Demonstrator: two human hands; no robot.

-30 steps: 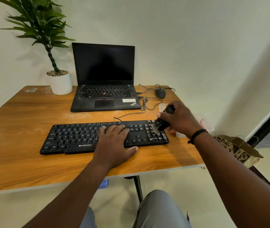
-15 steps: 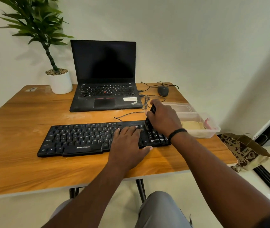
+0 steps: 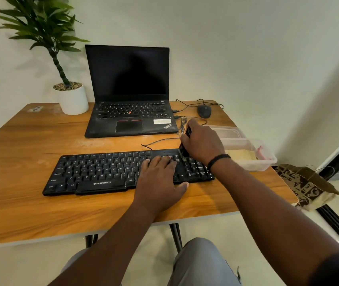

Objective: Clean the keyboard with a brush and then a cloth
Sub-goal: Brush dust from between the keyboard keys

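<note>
While the right hand [image 3: 202, 144] curls round the brush [image 3: 185, 143] at the keyboard [image 3: 102, 172]'s far right corner, the left hand [image 3: 158, 180] lies flat on its keys — brushing underway, cloth step seemingly untouched. Since a second ago the brush has crossed inward from the keyboard's right end — the left hand followed.

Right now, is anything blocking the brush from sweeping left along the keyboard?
Yes. The left hand rests flat on the keyboard, just left of the brush held by the right hand. Beyond it, the keys lie bare.
</note>
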